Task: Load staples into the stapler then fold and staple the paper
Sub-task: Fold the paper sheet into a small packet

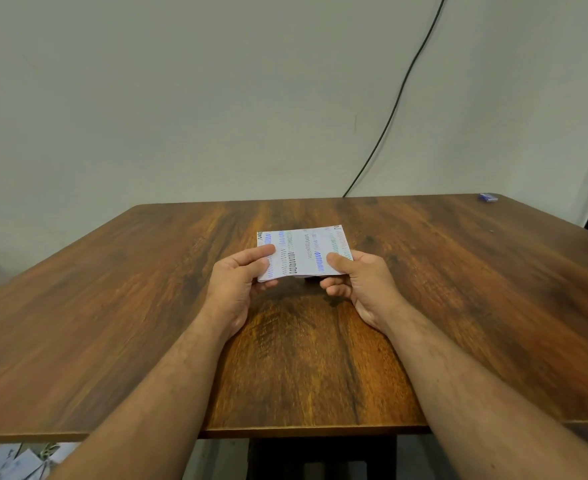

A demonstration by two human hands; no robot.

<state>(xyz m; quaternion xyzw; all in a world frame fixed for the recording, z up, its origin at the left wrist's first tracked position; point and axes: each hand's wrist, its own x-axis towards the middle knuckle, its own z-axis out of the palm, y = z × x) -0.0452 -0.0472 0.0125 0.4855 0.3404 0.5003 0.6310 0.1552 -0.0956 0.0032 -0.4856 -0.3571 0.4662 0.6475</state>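
Both bare forearms reach forward over the table's near edge toward its middle. The left hand (pixel 237 278) and right hand (pixel 356 280) face each other, thumbs on top and fingers curled beneath, each pinching one side of the paper (pixel 303 252)

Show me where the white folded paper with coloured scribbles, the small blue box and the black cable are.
White folded paper with coloured scribbles (pixel 304 249): head view, middle of top face.
Small blue box (pixel 488 197): head view, its top, far right table corner.
Black cable (pixel 403 84): head view, mid-length against wall.
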